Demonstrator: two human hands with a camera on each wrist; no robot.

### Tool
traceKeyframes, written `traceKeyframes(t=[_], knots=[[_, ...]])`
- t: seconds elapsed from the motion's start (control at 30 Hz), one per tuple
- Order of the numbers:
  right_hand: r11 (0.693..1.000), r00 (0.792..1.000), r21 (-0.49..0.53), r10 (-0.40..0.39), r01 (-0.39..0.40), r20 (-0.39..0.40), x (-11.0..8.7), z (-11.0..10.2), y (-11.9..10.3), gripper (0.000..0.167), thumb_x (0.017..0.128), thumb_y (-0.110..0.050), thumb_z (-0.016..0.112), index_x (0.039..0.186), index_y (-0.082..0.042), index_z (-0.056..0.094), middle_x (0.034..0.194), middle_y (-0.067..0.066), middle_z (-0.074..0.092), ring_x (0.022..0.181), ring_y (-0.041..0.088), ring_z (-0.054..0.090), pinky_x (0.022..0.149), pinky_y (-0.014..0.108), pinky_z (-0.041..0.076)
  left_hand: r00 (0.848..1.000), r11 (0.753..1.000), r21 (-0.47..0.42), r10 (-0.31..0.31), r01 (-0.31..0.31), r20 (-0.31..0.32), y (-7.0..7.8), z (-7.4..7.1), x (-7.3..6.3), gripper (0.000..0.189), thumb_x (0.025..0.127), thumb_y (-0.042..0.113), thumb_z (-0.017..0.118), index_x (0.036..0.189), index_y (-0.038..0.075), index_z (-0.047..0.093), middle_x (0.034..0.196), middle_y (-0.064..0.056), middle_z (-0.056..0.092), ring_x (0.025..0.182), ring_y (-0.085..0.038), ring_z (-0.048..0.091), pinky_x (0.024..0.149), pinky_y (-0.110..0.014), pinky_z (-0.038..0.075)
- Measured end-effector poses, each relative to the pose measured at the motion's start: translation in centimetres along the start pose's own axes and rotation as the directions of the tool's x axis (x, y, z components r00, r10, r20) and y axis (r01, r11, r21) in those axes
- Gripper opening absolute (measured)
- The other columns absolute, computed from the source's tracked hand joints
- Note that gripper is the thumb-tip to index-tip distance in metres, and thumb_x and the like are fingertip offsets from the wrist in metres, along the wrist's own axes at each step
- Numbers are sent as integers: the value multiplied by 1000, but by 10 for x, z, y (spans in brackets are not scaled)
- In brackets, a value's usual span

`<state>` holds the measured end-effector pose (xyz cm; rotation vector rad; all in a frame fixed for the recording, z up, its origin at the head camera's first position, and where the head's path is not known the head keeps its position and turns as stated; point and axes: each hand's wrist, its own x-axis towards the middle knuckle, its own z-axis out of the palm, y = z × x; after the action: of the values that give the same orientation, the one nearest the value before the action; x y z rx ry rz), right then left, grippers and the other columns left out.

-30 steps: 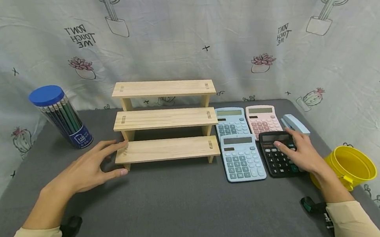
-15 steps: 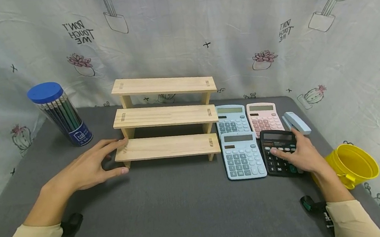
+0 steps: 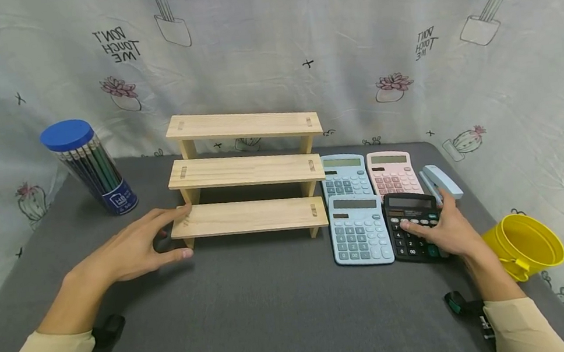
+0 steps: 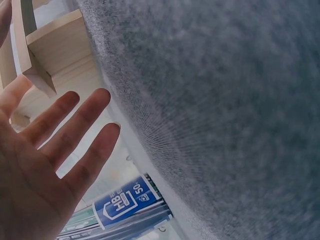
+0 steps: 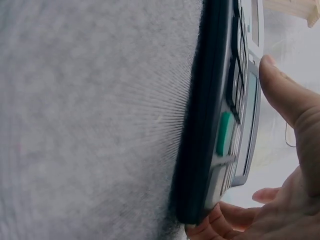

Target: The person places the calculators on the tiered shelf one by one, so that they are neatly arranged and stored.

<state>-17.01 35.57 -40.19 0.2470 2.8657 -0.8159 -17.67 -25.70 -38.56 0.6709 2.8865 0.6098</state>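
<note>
My left hand (image 3: 132, 250) is at the left end of a three-tier wooden shelf (image 3: 250, 216), index fingertip touching the lowest board. The left wrist view shows its other fingers extended, holding nothing. On the right, my right hand (image 3: 449, 229) lies over a black calculator (image 3: 412, 249). Its fingers touch the calculator's right edge, while the thumb (image 5: 280, 90) hovers over the keys in the right wrist view. A blue calculator (image 3: 361, 239) lies against the black one's left side. Behind them are another blue calculator (image 3: 346, 183) and a pink calculator (image 3: 392, 171).
A light blue stapler (image 3: 446, 180) lies right of the pink calculator. Near the right table edge stands a yellow bucket (image 3: 507, 242). A blue-lidded tub of pencils (image 3: 93, 170) stands at the back left, before a printed curtain (image 3: 245, 45).
My right hand has shifted its grasp along the black calculator's right edge. The black and front blue calculators have slid slightly left. The left hand stays at the shelf; the head view tilts slightly.
</note>
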Motion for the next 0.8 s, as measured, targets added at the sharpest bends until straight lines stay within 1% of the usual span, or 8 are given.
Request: traceKeyframes(t=[0.13, 0.23, 0.37, 0.53, 0.57, 0.6, 0.67, 0.8], knots=[[997, 999, 62, 40, -41, 12, 0, -1, 1, 136, 87, -64, 74, 158, -3, -25, 152, 52, 17, 132, 67, 34, 106, 74, 33, 1000, 1000, 8, -1, 1, 6, 1, -1, 2, 92, 87, 72, 66, 162, 32, 32, 151, -14, 48, 125, -35, 58, 90, -64, 49], [995, 999, 88, 51, -52, 10, 0, -1, 0, 134, 88, -63, 73, 158, -3, -24, 150, 53, 19, 131, 66, 35, 106, 73, 33, 1000, 1000, 10, -6, 6, 16, 2, -1, 3, 92, 87, 73, 66, 162, 32, 32, 151, -15, 48, 125, -36, 58, 90, -65, 49], [991, 999, 124, 41, -43, 16, 0, -2, 0, 129, 92, -60, 69, 158, -1, -25, 149, 55, 17, 133, 66, 32, 107, 74, 32, 1000, 1000, 7, -15, 15, 26, 3, 0, 4, 94, 86, 74, 65, 163, 30, 32, 152, -16, 47, 126, -37, 57, 90, -66, 49], [986, 998, 162, 43, -48, 39, -2, -3, -2, 126, 94, -59, 67, 157, -2, -27, 153, 53, 6, 140, 67, 21, 111, 75, 25, 999, 1000, 3, -17, 17, 27, 3, 1, 5, 95, 86, 73, 66, 163, 27, 32, 151, -16, 47, 125, -36, 57, 91, -65, 49], [985, 998, 169, 39, -46, 41, -2, -4, -3, 126, 94, -58, 67, 157, -2, -27, 154, 52, 5, 140, 67, 22, 112, 74, 24, 1000, 1000, 1, -15, 15, 27, 3, 0, 5, 95, 86, 73, 66, 163, 27, 33, 151, -16, 48, 124, -35, 57, 91, -64, 49], [983, 999, 180, 34, -41, 42, -3, -5, -4, 126, 94, -58, 67, 158, -3, -27, 155, 51, 3, 141, 66, 21, 112, 74, 23, 1000, 1000, 0, -15, 15, 27, 3, 0, 5, 95, 86, 73, 66, 163, 27, 33, 151, -16, 48, 123, -34, 58, 90, -63, 50], [978, 999, 209, 9, -17, 37, -4, -5, -4, 126, 94, -55, 69, 158, -5, -26, 156, 50, 6, 140, 63, 26, 113, 73, 24, 999, 1000, -1, -15, 15, 31, 4, 0, 6, 95, 87, 72, 66, 163, 27, 32, 150, -15, 48, 120, -32, 59, 89, -61, 50], [966, 997, 250, -70, 64, 15, -6, -6, -3, 127, 91, -46, 77, 161, -9, -23, 155, 45, 16, 136, 56, 32, 114, 72, 23, 999, 1000, 0, -25, 25, 45, 5, 1, 7, 96, 87, 73, 65, 163, 28, 30, 150, -14, 48, 117, -29, 59, 86, -57, 52]])
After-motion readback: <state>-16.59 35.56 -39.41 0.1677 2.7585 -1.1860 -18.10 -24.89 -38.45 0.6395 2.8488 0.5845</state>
